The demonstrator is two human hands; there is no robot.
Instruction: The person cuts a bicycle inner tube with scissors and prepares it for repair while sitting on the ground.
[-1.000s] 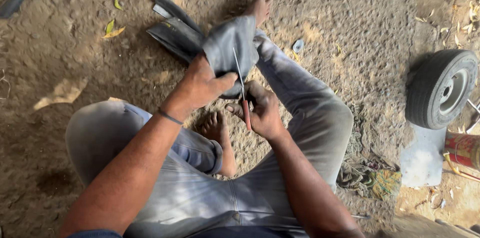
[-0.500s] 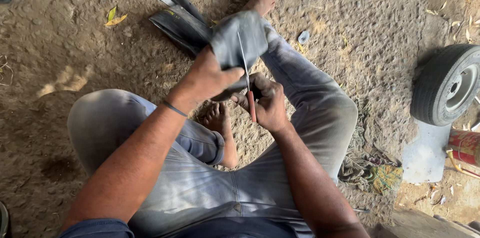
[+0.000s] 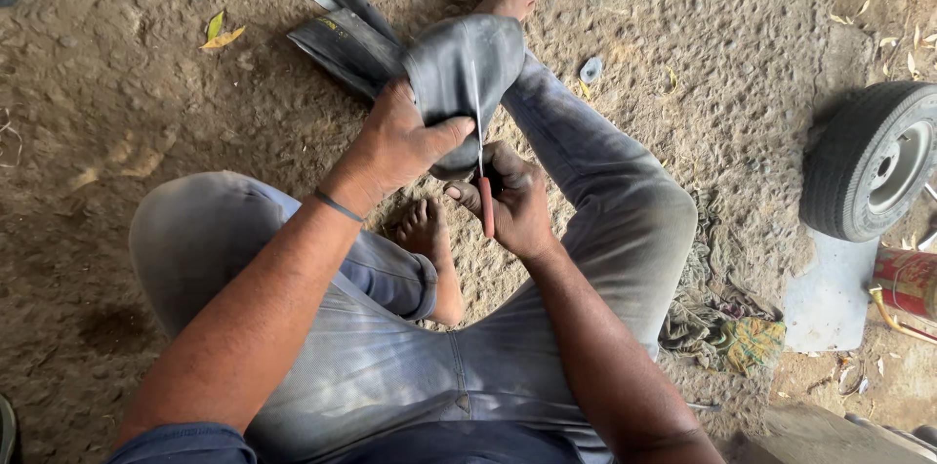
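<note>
Head view: seated person on dirt ground, both hands on a black rubber tube [image 3: 467,64] at frame centre.

Tube piece is dark grey-black, matte, dusty, folded over into a rounded hump, held above the right knee, top centre of frame. Left hand [image 3: 400,142] grips its lower left edge, fingers curled under, thumb pressed across the rubber. Right hand [image 3: 515,199] just below it, fingers closed around a red handle of a thin blade [image 3: 477,118]; blade runs straight up across the tube face, touching it. More black rubber strips [image 3: 342,30] lie on the ground upper left, just behind the tube. Small wheel [image 3: 874,161] at right edge, well apart. Yellow leaves [image 3: 223,33] upper left. Rag pile [image 3: 737,332] lower right beside the leg.
</note>
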